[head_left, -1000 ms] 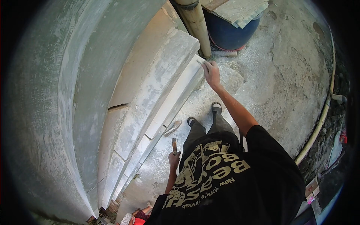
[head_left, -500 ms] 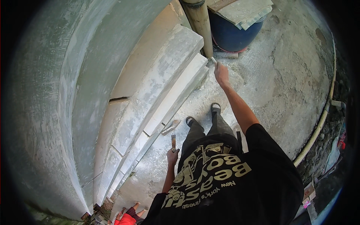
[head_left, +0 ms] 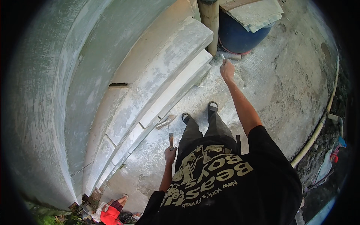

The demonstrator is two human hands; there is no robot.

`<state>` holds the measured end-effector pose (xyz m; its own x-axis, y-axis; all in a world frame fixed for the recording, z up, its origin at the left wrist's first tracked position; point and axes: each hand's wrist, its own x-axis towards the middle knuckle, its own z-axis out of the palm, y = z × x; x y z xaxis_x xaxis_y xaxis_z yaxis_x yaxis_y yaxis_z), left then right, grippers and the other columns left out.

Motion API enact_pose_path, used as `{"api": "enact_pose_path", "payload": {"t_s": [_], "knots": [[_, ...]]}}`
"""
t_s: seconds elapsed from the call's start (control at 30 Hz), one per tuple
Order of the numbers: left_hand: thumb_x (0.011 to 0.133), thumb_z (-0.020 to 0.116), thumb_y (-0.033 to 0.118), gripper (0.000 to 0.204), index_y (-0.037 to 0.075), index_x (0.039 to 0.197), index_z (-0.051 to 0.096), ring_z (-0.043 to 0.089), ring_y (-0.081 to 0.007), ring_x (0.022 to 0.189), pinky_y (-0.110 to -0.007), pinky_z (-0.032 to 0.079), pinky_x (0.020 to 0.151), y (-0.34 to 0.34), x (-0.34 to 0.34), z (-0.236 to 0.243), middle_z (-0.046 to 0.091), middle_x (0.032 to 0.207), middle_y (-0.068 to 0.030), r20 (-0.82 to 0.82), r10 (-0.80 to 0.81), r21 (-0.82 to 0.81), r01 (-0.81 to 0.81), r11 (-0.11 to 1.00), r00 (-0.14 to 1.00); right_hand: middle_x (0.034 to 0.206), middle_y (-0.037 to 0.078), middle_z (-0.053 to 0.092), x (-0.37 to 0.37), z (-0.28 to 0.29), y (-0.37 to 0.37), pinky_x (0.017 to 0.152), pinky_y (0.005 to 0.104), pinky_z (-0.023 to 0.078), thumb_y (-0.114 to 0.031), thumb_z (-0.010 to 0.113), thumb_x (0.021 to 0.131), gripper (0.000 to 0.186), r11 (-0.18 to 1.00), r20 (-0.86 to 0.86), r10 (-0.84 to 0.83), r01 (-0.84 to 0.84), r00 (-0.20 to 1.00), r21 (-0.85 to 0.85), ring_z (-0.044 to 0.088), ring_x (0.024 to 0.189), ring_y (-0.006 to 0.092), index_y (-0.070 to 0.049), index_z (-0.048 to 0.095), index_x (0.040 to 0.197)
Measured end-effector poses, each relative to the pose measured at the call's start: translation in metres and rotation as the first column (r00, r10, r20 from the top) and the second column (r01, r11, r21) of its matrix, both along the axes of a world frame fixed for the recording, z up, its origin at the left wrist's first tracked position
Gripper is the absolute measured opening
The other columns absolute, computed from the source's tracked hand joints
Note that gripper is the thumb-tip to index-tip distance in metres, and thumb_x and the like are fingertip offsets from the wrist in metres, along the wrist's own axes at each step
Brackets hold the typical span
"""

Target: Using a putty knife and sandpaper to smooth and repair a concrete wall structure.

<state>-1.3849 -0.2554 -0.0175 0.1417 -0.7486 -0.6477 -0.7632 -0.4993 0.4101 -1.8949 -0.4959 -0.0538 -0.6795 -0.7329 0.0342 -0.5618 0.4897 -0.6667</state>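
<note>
My left hand (head_left: 170, 153) is closed round the handle of a trowel (head_left: 171, 141), low and close to my left leg. Its blade (head_left: 166, 122) looks smeared with something whitish and lies beside the lower edge of a pale stepped ledge (head_left: 176, 90). Farther out, my right arm is stretched forward. The right hand (head_left: 227, 70) is closed on a short, thin white stick-like thing (head_left: 223, 57), whose kind I cannot make out. It points away from me, just right of the ledge's far end and apart from it.
A tall grey-green wall (head_left: 90, 78) rises on the left. Beyond the ledge stand a tan post (head_left: 209, 28) and a dark blue drum (head_left: 242, 35) topped with boards (head_left: 258, 15). A long pipe (head_left: 313, 144) borders the concrete floor (head_left: 277, 86). A person in red (head_left: 110, 215) is at lower left.
My right hand has drawn the white stick-like thing rightward, away from the post's foot and the ledge's end. The view has shifted slightly. My left hand keeps the trowel near the ledge.
</note>
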Motion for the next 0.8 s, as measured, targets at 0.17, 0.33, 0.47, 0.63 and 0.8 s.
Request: {"api": "enact_pose_path", "payload": {"t_s": [0.17, 0.33, 0.47, 0.63, 0.8], "knots": [[0.079, 0.073, 0.022, 0.032, 0.002, 0.063, 0.053, 0.048, -0.0186, 0.046, -0.040, 0.038, 0.049, 0.017, 0.002, 0.002, 0.051, 0.052, -0.0070, -0.043, 0.134, 0.030, -0.133, 0.991, 0.990, 0.077, 0.026, 0.063, 0.023, 0.033, -0.006, 0.062, 0.0570, 0.045, -0.028, 0.043, 0.100, 0.029, 0.991, 0.046, 0.062, -0.056, 0.997, -0.123, 0.061, 0.073, 0.0479, -0.003, 0.057, 0.093], [0.080, 0.073, 0.020, 0.033, 0.003, 0.062, 0.052, 0.051, -0.0158, 0.046, -0.037, 0.040, 0.047, 0.021, -0.005, 0.009, 0.051, 0.052, -0.0045, -0.016, 0.095, 0.013, -0.095, 0.995, 0.995, 0.074, 0.029, 0.062, 0.074, 0.019, 0.010, 0.063, 0.0583, 0.045, -0.028, 0.043, 0.100, 0.028, 0.873, 0.040, 0.486, -0.483, 0.873, -0.068, 0.061, 0.072, 0.0488, -0.004, 0.057, 0.094], [0.081, 0.073, 0.020, 0.032, 0.004, 0.064, 0.052, 0.051, -0.0142, 0.043, -0.034, 0.040, 0.043, 0.016, -0.006, 0.008, 0.052, 0.052, -0.0041, -0.070, 0.261, 0.052, -0.258, 0.965, 0.963, 0.072, 0.028, 0.062, 0.024, 0.000, -0.004, 0.063, 0.0590, 0.046, -0.027, 0.045, 0.099, 0.027, 0.996, -0.036, 0.085, -0.085, 0.996, 0.009, 0.061, 0.071, 0.0490, -0.004, 0.057, 0.090], [0.079, 0.073, 0.022, 0.031, 0.004, 0.064, 0.052, 0.052, -0.0153, 0.043, -0.034, 0.042, 0.044, 0.019, -0.005, 0.006, 0.053, 0.052, -0.0048, -0.044, 0.275, 0.030, -0.274, 0.961, 0.960, 0.071, 0.026, 0.061, 0.036, 0.037, -0.014, 0.063, 0.0571, 0.047, -0.028, 0.044, 0.100, 0.034, 0.973, -0.040, 0.198, -0.202, 0.979, -0.112, 0.061, 0.070, 0.0485, -0.002, 0.058, 0.084], [0.078, 0.073, 0.022, 0.031, 0.003, 0.063, 0.054, 0.055, -0.0174, 0.045, -0.036, 0.045, 0.047, 0.019, -0.008, 0.003, 0.055, 0.052, -0.0063, -0.048, 0.193, 0.010, -0.193, 0.981, 0.980, 0.068, 0.028, 0.060, 0.000, 0.019, -0.020, 0.062, 0.0561, 0.047, -0.026, 0.049, 0.098, 0.027, 0.997, -0.001, 0.058, -0.058, 0.998, 0.041, 0.062, 0.071, 0.0477, -0.002, 0.061, 0.090]]}}
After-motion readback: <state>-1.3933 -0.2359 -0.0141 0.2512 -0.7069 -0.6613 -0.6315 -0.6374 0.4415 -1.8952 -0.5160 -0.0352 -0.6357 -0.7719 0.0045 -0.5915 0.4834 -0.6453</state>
